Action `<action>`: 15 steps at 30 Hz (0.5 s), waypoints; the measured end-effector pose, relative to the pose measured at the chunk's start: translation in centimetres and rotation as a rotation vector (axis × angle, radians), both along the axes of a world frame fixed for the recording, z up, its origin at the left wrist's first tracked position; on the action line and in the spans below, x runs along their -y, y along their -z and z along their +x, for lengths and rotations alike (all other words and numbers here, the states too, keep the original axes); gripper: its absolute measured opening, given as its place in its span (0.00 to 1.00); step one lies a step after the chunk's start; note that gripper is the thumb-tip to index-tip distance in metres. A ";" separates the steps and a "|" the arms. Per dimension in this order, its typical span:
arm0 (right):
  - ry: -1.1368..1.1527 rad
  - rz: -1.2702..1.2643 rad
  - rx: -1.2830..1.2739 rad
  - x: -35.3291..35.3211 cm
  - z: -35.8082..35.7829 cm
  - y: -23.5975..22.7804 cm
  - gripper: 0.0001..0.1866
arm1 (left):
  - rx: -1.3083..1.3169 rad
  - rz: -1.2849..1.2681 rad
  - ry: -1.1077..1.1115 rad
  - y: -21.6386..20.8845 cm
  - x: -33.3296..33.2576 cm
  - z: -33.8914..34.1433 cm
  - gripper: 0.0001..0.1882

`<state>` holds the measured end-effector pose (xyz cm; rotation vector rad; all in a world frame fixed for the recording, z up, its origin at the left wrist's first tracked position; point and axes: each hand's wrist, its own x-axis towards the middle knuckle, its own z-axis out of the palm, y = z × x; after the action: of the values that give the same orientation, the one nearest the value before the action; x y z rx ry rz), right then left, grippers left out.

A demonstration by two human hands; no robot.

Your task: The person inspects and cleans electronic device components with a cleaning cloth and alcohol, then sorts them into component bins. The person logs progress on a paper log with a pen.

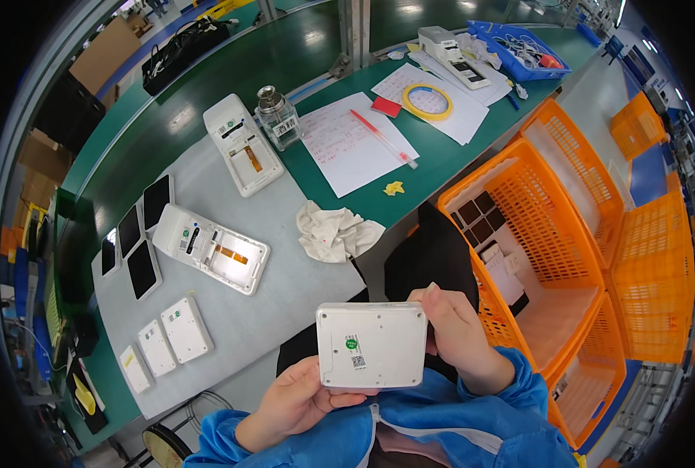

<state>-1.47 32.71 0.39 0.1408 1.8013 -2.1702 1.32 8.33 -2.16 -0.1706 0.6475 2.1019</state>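
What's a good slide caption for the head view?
Left hand and right hand hold a white rectangular unit with a green sticker near a grey mat.

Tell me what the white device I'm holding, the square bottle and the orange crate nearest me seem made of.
White device: probably plastic, satin finish, given its smooth surface and rounded corners. Bottle: glass or clear hard plastic, being see-through; its cap shines like metal. Orange crate: likely moulded plastic, given its uniform lattice walls.

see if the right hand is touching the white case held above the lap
Touching: the head view shows the right hand gripping the white case at its right edge, near the upper corner, with no gap.
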 end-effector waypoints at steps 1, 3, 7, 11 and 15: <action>0.003 0.008 0.016 0.0 -0.1 0.1 0.34 | -0.002 -0.005 -0.004 0.0 0.0 0.0 0.28; -0.003 0.007 0.031 0.0 -0.1 0.3 0.33 | 0.000 0.007 -0.002 -0.1 0.0 0.0 0.27; -0.005 0.051 0.035 -0.1 -0.1 0.7 0.33 | 0.019 0.013 0.001 -0.1 0.0 0.0 0.27; -0.014 -0.045 0.066 -0.5 0.0 0.9 0.31 | 0.005 0.034 0.031 -0.2 -0.1 0.0 0.27; -0.044 -0.095 0.048 -1.0 0.2 0.9 0.26 | 0.002 0.022 0.068 -0.4 -0.1 0.0 0.28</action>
<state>-1.26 33.67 -0.51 0.1293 1.6557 -2.1976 1.35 8.43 -1.79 -0.1368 0.6198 2.0429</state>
